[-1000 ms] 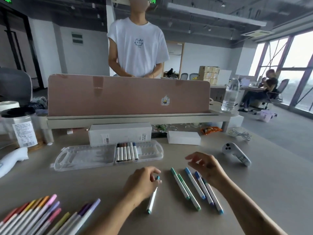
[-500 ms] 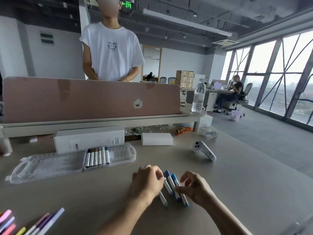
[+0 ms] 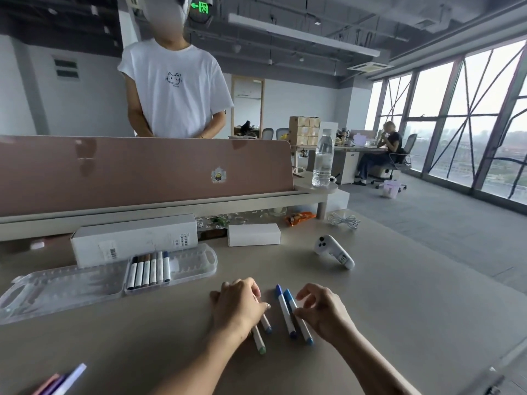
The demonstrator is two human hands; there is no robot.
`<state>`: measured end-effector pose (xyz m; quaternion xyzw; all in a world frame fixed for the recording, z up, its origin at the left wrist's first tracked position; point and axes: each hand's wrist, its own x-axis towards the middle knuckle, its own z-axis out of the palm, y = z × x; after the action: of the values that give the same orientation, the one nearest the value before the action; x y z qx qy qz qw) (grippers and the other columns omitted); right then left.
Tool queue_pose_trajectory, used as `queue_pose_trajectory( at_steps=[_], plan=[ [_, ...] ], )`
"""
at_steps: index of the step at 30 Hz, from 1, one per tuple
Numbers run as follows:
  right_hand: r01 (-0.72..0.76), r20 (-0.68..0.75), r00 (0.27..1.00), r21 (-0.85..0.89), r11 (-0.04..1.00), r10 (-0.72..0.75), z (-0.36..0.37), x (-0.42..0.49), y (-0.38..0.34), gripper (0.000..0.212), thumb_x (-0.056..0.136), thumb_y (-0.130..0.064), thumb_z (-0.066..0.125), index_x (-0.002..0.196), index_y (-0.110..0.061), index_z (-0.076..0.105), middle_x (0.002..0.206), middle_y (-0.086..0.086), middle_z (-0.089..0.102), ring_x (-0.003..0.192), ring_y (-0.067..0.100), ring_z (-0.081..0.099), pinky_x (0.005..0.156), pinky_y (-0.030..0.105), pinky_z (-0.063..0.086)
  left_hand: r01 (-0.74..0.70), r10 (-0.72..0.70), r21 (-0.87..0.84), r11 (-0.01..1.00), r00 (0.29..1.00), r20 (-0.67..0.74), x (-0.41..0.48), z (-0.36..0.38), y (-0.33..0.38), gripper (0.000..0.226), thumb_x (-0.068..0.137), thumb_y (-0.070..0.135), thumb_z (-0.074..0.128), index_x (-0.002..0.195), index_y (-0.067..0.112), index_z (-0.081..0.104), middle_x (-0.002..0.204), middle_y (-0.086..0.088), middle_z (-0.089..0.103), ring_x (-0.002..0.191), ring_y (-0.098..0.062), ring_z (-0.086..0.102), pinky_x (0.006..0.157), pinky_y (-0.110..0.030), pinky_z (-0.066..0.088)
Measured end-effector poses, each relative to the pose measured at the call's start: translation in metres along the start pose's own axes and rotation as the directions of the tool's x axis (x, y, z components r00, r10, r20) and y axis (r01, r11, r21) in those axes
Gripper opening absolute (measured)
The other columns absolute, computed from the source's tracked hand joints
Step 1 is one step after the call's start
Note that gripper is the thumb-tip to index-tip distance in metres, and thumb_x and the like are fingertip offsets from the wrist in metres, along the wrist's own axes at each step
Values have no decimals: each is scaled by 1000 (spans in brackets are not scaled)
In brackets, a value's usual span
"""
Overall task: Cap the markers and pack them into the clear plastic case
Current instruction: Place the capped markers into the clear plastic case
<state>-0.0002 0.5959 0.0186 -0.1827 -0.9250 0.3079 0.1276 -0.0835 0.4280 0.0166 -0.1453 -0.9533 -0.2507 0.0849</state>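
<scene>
Close by the near edge, some loose markers [image 3: 64, 379] poke in at the lower left corner. The left hand [image 3: 238, 305] lies knuckles up, its fingers curled down over two markers [image 3: 259, 337] and gripping them; only their green and blue ends show below the wrist. Just beside it the right hand [image 3: 322, 312] is loosely curled and holds nothing. Its thumb tip touches the nearer of a blue pair [image 3: 285, 312] lying side by side, and its forefinger is lifted above them.

Bare table [image 3: 399, 323] spreads to the right as far as its slanting edge, and a clear strip separates the hands from the clear plastic case [image 3: 194, 265]. The case lies open and flat, with six packed markers [image 3: 148, 269] at the left end of its right half.

Behind it a long white box [image 3: 134, 240] carries barcode labels too small to read. A white controller [image 3: 333, 250] bears a small tag with digits I cannot make out. Farther back, a pink divider [image 3: 142, 172] wears a little sticker, and a water bottle [image 3: 322, 161] stands at its end. A person [image 3: 174, 89] beyond it has a cat face on a white T-shirt. Overhead, a green exit sign [image 3: 199, 7] has an arrow pointing left.
</scene>
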Motion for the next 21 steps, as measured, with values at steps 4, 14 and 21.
queue_pose_trajectory(
  at_steps=[4,14,21],
  plan=[
    [54,-21,998,-27,998,-54,6,2,-3,14,76,-33,65,89,-35,69,82,-8,65,84,13,61,71,28,51,2,-3,-14,1000,1000,-26,-1,-6,-8,31,72,54,74,90,32,60,88,16,68,102,-10,57,88,-35,34],
    [29,-26,999,-253,967,-37,23,3,-26,49,62,-71,72,96,-36,68,92,-12,43,87,11,57,63,24,38,-6,-1,-121,993,999,-54,-6,-14,-19,29,69,48,80,87,33,63,75,20,66,91,-2,60,84,-32,34],
    [-46,-127,991,-135,990,29,28,6,-27,18,69,-42,69,75,-25,71,89,-7,52,78,12,58,62,25,47,-3,-3,-148,989,999,-38,-4,-17,-24,25,71,48,78,85,33,64,75,20,66,89,-1,60,80,-32,31]
  ],
)
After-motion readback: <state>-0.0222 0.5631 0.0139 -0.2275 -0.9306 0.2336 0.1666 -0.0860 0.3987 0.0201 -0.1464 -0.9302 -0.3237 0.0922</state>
